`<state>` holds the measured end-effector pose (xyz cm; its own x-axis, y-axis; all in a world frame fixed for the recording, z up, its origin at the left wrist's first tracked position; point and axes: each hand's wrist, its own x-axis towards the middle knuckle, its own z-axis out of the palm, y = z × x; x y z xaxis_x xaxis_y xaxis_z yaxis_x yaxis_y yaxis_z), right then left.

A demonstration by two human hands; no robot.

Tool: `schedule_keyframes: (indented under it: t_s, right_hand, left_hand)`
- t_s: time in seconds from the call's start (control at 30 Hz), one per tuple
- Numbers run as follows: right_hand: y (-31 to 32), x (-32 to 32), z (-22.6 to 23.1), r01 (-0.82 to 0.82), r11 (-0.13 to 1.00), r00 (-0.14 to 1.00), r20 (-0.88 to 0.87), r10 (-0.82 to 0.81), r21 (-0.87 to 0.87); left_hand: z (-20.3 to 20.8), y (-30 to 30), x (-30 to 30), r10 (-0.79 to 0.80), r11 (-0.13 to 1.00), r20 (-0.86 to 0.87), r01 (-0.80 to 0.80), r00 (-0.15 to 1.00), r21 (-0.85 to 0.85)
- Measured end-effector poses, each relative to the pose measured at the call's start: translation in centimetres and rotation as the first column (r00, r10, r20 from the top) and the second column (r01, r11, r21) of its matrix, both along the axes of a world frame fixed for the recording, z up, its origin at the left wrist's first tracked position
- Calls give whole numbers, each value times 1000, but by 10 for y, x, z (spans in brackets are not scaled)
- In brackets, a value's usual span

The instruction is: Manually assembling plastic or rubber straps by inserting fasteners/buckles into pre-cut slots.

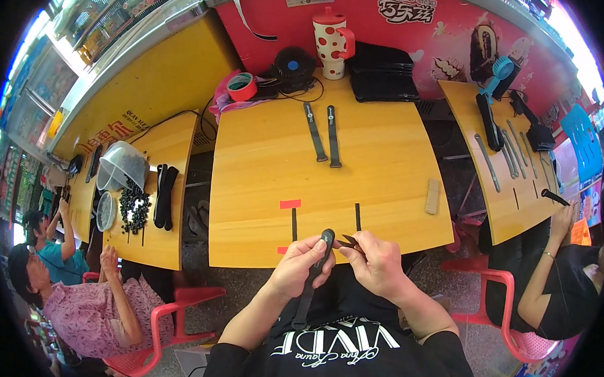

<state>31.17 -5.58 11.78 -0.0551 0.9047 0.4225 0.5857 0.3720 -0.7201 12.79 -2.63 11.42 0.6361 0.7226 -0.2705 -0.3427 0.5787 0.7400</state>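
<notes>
My left hand (292, 273) grips a black strap (303, 300). Its rounded end points up past my thumb, while the tail hangs down in front of my shirt. Close beside that end, my right hand (379, 263) pinches a small dark pointed tool (347, 241), perhaps scissors or tweezers; my fingers cover most of it. Both hands are just over the near edge of the wooden table (263, 167). Farther up lie two more dark straps, a left one (315, 134) and a right one (334, 138). Thin black strips mark the tabletop near my hands, with red tape (290, 204) by the left one.
A tan block (433, 196) lies at the table's right side. Along the back stand a dotted tumbler (331, 46), a fan (293, 66), a tape roll (242, 87) and stacked black sheets (383, 86). Co-workers sit at both sides; small black parts (134, 209) cover the left table.
</notes>
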Motion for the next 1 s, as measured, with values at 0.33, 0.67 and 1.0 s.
schedule_keyframes:
  t_s: [0.33,0.67,1.0]
  right_hand:
    - [1,4,4,2,999,999,55,1,-49]
    - [5,8,6,-41,999,986,160,45,-27]
    - [4,7,7,-80,994,906,422,44,68]
  left_hand:
    - [-1,-2,5,10,1000,-71,-10,997,8]
    - [-5,-3,5,28,998,-116,-20,993,65]
    - [-3,-9,4,121,957,-403,2,907,292]
